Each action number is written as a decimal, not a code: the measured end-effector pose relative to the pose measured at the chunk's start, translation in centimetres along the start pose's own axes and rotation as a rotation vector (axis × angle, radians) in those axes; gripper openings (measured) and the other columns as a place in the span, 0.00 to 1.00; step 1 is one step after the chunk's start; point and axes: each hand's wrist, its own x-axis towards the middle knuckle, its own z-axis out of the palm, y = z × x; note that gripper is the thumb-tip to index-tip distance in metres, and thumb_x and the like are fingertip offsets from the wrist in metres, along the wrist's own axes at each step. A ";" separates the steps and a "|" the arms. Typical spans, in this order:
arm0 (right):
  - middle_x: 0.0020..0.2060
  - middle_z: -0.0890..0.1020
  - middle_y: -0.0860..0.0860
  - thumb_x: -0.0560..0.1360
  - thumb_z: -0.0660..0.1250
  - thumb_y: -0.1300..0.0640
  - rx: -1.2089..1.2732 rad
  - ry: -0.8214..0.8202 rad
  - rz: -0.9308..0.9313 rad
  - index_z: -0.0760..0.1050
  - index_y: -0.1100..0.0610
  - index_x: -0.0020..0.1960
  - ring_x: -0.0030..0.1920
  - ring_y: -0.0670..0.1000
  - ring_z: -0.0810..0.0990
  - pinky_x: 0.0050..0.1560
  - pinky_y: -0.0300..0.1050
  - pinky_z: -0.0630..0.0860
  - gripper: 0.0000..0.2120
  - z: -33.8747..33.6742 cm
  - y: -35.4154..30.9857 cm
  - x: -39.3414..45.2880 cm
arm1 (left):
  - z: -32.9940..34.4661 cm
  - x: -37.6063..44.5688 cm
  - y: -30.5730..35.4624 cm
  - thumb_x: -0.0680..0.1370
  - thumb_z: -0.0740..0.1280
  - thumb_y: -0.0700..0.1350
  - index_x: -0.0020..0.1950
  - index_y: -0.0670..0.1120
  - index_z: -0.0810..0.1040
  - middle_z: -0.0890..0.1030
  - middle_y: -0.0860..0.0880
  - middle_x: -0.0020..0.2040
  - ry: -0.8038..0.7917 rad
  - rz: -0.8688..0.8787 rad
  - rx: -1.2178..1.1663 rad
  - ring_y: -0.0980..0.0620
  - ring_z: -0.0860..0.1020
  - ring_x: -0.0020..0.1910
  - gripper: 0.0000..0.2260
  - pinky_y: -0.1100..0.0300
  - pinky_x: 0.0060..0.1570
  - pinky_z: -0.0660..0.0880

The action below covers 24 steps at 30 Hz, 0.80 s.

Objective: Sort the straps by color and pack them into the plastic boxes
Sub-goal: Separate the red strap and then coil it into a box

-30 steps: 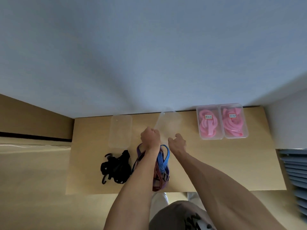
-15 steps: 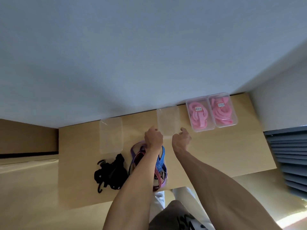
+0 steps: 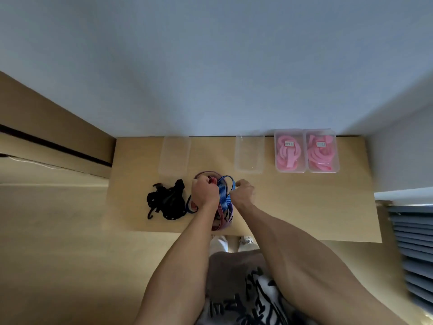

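A tangle of red and blue striped straps (image 3: 222, 198) lies at the table's near middle. My left hand (image 3: 203, 193) grips the red straps in a fist. My right hand (image 3: 242, 192) pinches a blue strap loop at its right side. A heap of black straps with hooks (image 3: 167, 200) sits to the left. An empty clear plastic box (image 3: 249, 153) stands behind the hands, and a clear lid or box (image 3: 174, 154) lies further left. Two clear boxes hold pink straps: one (image 3: 289, 151) and its neighbour (image 3: 322, 151) at the back right.
The wooden table (image 3: 304, 202) stands against a pale wall. A wooden ledge (image 3: 54, 141) runs off to the left, and a grey slatted surface (image 3: 412, 242) is at the right. My legs and feet show below the table's near edge.
Both hands have come back from the empty clear box, which now stands on the table, and have closed on the red and blue straps. The view has shifted.
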 end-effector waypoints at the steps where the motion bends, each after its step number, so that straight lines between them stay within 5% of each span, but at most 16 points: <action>1: 0.57 0.82 0.59 0.75 0.65 0.66 -0.019 -0.049 0.000 0.77 0.59 0.63 0.56 0.59 0.81 0.51 0.47 0.78 0.16 0.5 0.2 -0.5 | 0.0 -0.1 -0.8 0.79 0.63 0.41 0.54 0.44 0.80 0.81 0.46 0.54 -0.031 -0.027 0.042 0.45 0.79 0.49 0.07 0.56 0.42 0.71; 5: 0.56 0.82 0.57 0.74 0.64 0.66 -0.092 -0.122 -0.041 0.79 0.59 0.60 0.55 0.57 0.81 0.51 0.46 0.78 0.15 3.0 1.2 -1.5 | 0.7 0.4 -3.3 0.80 0.67 0.51 0.47 0.42 0.81 0.82 0.46 0.44 -0.146 -0.006 0.141 0.44 0.79 0.43 0.12 0.57 0.37 0.71; 12: 0.51 0.84 0.58 0.72 0.62 0.68 -0.002 0.033 0.017 0.81 0.58 0.58 0.50 0.59 0.82 0.45 0.46 0.77 0.18 6.3 2.1 -1.0 | 1.8 2.5 -5.5 0.78 0.68 0.48 0.30 0.46 0.66 0.70 0.50 0.28 -0.142 0.128 0.003 0.48 0.68 0.30 0.19 0.55 0.28 0.59; 16: 0.44 0.83 0.57 0.73 0.59 0.68 0.154 0.101 0.068 0.82 0.60 0.49 0.44 0.58 0.80 0.35 0.40 0.71 0.13 6.8 1.1 -2.2 | 0.9 2.3 -5.8 0.80 0.65 0.46 0.29 0.45 0.66 0.69 0.50 0.27 -0.183 0.191 -0.073 0.50 0.65 0.28 0.21 0.54 0.29 0.58; 19: 0.30 0.74 0.52 0.74 0.59 0.66 0.262 0.101 0.048 0.72 0.56 0.32 0.34 0.54 0.71 0.27 0.42 0.63 0.13 6.3 -0.3 -3.5 | -0.9 1.6 -5.5 0.76 0.66 0.39 0.27 0.46 0.61 0.64 0.48 0.25 -0.202 0.190 -0.170 0.47 0.62 0.29 0.20 0.54 0.34 0.57; 21: 0.29 0.74 0.52 0.75 0.62 0.63 0.290 0.030 0.016 0.72 0.55 0.31 0.33 0.54 0.72 0.32 0.44 0.67 0.14 5.5 -1.0 -4.2 | -2.4 1.5 -5.2 0.74 0.66 0.38 0.27 0.43 0.64 0.66 0.45 0.26 -0.206 0.177 -0.225 0.46 0.64 0.31 0.17 0.54 0.35 0.60; 24: 0.39 0.82 0.57 0.73 0.67 0.63 0.321 -0.056 -0.005 0.82 0.60 0.44 0.43 0.58 0.82 0.45 0.49 0.77 0.05 4.5 -1.2 -5.0 | -5.1 1.1 -3.8 0.72 0.68 0.43 0.31 0.41 0.72 0.69 0.43 0.30 -0.234 0.149 -0.384 0.49 0.68 0.31 0.11 0.55 0.34 0.64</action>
